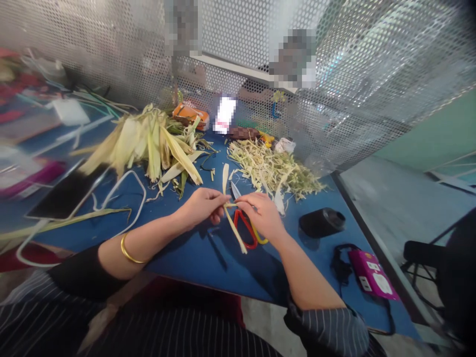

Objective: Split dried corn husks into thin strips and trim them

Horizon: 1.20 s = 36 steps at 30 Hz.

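Blue tabletop [174, 260], slightly shiny, dark-edged along the right. Behind it, an upright perforated metal screen [238, 44], with two pixelated patches along its upper part. Beyond the right edge, green wall [439, 134], grey floor [386, 188] and black chair [416, 253], partly in shadow. On the surface, rear left: heap of pale husks [148, 139], broad and loosely layered. Rear centre to right: spread pile of shredded husk [275, 166], fine and tangled. Against the screen: orange packet [191, 116], brightly lit pixelated object [225, 115], yellow item [267, 139] and crumpled white item [285, 145]. Left: black-faced flat device [69, 191], looped white cable [139, 198]; farther left, blurred articles, too indistinct to list. Right: black cylinder [322, 222], lying on its side; nearer the corner, magenta box [373, 274] beside a black cord [390, 317]. Front middle, above the table: narrow husk strip [235, 229], held lengthwise, with a short piece [232, 205] across it. Left hand [204, 206], gold bangle on forearm: thumb and fingertips pinching the strip at the crossing. Right hand [262, 213]: fingertips pinched on the short piece's other end. Beneath the right hand: scissors [235, 192], red and yellow handles, blades toward the screen.
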Each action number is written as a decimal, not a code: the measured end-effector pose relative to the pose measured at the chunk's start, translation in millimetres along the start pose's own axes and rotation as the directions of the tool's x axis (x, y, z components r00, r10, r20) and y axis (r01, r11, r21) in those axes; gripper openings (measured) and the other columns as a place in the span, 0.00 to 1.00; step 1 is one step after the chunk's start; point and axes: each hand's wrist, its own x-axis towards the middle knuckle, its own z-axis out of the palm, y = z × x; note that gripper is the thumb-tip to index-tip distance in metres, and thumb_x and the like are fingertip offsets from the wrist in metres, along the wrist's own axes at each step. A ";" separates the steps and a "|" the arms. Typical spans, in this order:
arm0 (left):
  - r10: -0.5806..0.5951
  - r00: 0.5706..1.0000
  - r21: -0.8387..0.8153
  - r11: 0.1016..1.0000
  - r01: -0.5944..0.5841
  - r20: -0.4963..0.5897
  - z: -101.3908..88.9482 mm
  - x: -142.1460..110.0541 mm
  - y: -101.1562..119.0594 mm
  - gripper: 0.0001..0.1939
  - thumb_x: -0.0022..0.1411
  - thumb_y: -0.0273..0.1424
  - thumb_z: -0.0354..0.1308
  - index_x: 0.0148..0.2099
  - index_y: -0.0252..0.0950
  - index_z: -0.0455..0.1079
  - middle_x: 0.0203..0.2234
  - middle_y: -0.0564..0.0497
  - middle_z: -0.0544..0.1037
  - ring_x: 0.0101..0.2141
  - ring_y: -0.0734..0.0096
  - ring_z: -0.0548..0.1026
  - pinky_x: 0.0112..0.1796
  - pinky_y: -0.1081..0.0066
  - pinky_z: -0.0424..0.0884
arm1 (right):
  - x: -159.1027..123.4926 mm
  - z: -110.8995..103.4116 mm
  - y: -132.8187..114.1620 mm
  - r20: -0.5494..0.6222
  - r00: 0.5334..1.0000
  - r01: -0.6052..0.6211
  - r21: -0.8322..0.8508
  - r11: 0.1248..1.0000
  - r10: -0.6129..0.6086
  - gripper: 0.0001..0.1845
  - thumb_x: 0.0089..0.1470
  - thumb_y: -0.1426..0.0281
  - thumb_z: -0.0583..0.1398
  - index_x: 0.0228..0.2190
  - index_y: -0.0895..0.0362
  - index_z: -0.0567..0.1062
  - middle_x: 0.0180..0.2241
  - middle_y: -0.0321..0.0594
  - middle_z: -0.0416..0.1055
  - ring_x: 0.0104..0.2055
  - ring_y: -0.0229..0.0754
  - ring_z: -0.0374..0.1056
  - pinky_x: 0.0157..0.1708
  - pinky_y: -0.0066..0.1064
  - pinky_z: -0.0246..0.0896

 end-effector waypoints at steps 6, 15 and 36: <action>-0.045 0.996 -0.012 0.999 0.047 0.080 -3.2 0.1 1.6 0.13 0.51 0.38 0.64 0.26 0.32 0.70 0.15 0.55 0.69 0.16 0.79 0.67 0.20 0.76 0.66 | 2.1 -1.9 -0.1 0.015 0.989 0.147 -0.186 0.971 -0.147 0.11 0.59 0.65 0.56 0.27 0.53 0.75 0.26 0.34 0.74 0.31 0.37 0.67 0.55 0.39 0.48; -0.022 0.994 -0.314 0.949 -0.013 -0.107 -7.8 5.0 7.2 0.09 0.53 0.34 0.64 0.31 0.31 0.75 0.26 0.47 0.80 0.27 0.75 0.77 0.35 0.74 0.72 | -12.1 -13.8 -17.3 -0.439 0.866 0.091 -0.331 0.939 -0.238 0.13 0.56 0.69 0.57 0.43 0.52 0.75 0.43 0.44 0.73 0.50 0.49 0.66 0.53 0.43 0.52; -0.057 0.979 -0.519 0.853 -0.054 -0.195 3.7 6.0 2.2 0.14 0.47 0.23 0.67 0.38 0.29 0.72 0.29 0.44 0.81 0.32 0.68 0.79 0.38 0.69 0.74 | -14.2 36.0 -31.6 0.050 0.993 -0.117 0.245 0.962 0.108 0.15 0.58 0.65 0.53 0.23 0.55 0.71 0.25 0.36 0.68 0.30 0.39 0.64 0.32 0.30 0.57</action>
